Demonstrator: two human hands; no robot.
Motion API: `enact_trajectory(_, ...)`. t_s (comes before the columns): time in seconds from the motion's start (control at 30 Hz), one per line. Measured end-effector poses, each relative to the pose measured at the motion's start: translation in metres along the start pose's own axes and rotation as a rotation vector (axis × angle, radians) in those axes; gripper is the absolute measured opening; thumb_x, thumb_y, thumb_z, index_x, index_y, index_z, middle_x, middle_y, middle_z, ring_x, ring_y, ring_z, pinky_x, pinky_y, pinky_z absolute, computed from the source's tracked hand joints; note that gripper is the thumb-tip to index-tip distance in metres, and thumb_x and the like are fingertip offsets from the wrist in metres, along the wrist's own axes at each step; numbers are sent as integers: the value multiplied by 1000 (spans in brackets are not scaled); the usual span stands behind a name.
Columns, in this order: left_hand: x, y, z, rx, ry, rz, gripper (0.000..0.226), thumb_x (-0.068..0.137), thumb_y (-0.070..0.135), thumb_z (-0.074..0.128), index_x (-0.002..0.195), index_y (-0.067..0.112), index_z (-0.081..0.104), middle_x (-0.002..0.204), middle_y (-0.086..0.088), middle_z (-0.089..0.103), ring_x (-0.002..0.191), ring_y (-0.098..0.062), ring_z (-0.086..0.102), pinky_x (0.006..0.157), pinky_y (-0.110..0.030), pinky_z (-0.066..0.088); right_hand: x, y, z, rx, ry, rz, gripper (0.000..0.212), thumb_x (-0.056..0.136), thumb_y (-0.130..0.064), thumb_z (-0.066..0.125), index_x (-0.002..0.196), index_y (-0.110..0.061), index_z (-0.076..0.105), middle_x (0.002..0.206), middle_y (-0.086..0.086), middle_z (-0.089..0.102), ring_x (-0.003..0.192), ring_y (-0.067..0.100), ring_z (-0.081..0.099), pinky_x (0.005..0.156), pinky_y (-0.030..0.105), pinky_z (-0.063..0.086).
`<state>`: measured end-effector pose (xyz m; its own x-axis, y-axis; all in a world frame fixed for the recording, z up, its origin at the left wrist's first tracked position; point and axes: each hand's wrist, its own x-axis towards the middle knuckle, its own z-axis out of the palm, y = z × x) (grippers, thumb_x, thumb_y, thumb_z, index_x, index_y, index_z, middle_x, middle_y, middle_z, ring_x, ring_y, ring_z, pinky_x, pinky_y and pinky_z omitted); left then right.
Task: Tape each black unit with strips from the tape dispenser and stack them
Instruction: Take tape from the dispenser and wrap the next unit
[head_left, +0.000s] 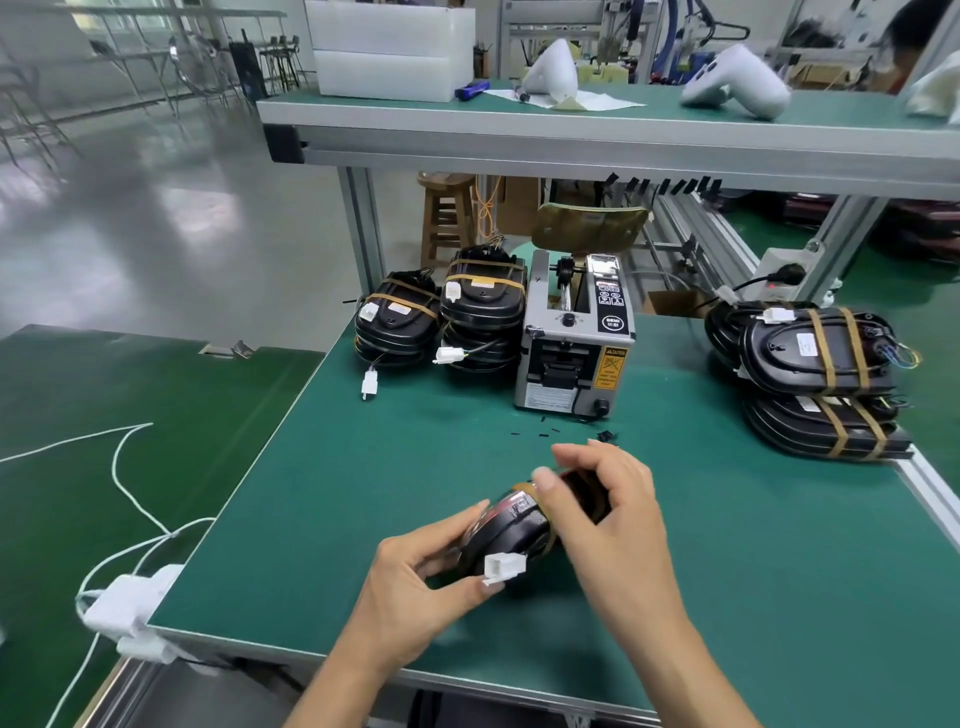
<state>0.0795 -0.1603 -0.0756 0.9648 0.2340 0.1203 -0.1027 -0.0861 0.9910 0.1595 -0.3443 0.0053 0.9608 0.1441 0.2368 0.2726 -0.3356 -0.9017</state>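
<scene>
One black unit (511, 530) was held up off the green bench (363, 493) between both hands, tilted on edge, w/ a tan tape strip wrapped over its top and a white connector (503, 567) at its near end. The tape dispenser (574, 338), grey metal w/ a yellow caution label, stood upright at mid-bench. Left of it were two stacks of taped units (441, 322), touching it; to the right lay another taped stack (815, 379), well apart.

Bare mat (363, 493) before tape dispenser (574, 332)
</scene>
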Motion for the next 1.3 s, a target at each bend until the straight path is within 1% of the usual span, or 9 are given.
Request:
enact_trajectory(0.23, 0, 1, -1, -12, -29, 22, 66, 79, 31, 94, 140, 23, 71, 136, 1, 73, 129, -21, 69, 108, -33, 55, -5, -8, 10, -253, -78, -73, 65, 65, -75, 66, 123, -46, 60, 122, -36, 43, 138, -7, 25, 115, 33, 16)
enact_trajectory(0.43, 1, 2, 0, 1, -18, 12, 70, 73, 47, 97, 138, 39, 69, 132, 5, 75, 127, -21, 70, 108, -34, 55, 30, -14, -13, 0, 81, -3, 22, 85, -53, 67, 102, -40, 74, 104, -24, 70, 104, -3, 64, 97, 30, 50)
enact_trajectory(0.6, 1, 7, 1, 12, -30, 20, 66, 76, 47, 96, 137, 42, 70, 132, 6, 75, 126, -19, 70, 107, -29, 55, 111, -4, -8, -39, -19, 226, 21, 97, -28, 65, 114, -25, 77, 86, -15, 75, 91, 12, 74, 76, 27, 49)
enact_trajectory(0.77, 2, 5, -1, -4, -41, 11, 66, 79, 39, 96, 140, 38, 69, 135, 4, 74, 127, -21, 70, 109, -31, 53, 156, 16, 12, -10, -90, 362, 28, 98, -14, 60, 118, 3, 70, 108, 0, 74, 71, 18, 78, 100, 48, 57)
enact_trajectory(0.9, 1, 3, -1, 18, -26, 14, 67, 78, 45, 95, 139, 40, 69, 135, 5, 74, 126, -21, 70, 108, -32, 55, 167, 19, 14, 80, -105, 410, 35, 100, -8, 60, 134, -2, 62, 137, 10, 63, 61, 16, 76, 102, 47, 56)
enact_trajectory(1.0, 1, 4, -1, 8, -6, 20, 69, 76, 50, 95, 138, 40, 69, 134, 5, 74, 126, -22, 71, 108, -34, 55, 168, 19, 14, 112, -108, 428, 38, 99, -7, 63, 136, -2, 61, 139, 9, 63, 62, 13, 76, 94, 35, 57)
enact_trajectory(1.1, 0, 4, 1, 12, 24, 39, 69, 74, 54, 95, 137, 39, 70, 132, 4, 76, 125, -23, 71, 106, -33, 57, 170, 19, 15, 148, -84, 452, 30, 97, -6, 66, 127, -4, 67, 131, 7, 67, 61, 11, 76, 72, 20, 48)
enact_trajectory(1.2, -2, 4, 2, 23, 80, 61, 70, 72, 57, 94, 136, 38, 71, 127, 3, 78, 120, -23, 74, 100, -32, 60, 172, 18, 17, 225, -31, 494, 12, 94, 0, 65, 102, -3, 73, 114, 9, 73, 58, 14, 74, 87, 29, 57)
enact_trajectory(1.3, -2, 4, 2, 25, 103, 66, 70, 72, 59, 94, 134, 38, 72, 126, 3, 78, 119, -23, 75, 99, -34, 61, 174, 20, 22, 288, 34, 543, 18, 92, 3, 60, 82, -4, 72, 82, 5, 75, 53, 14, 72, 96, 38, 58)
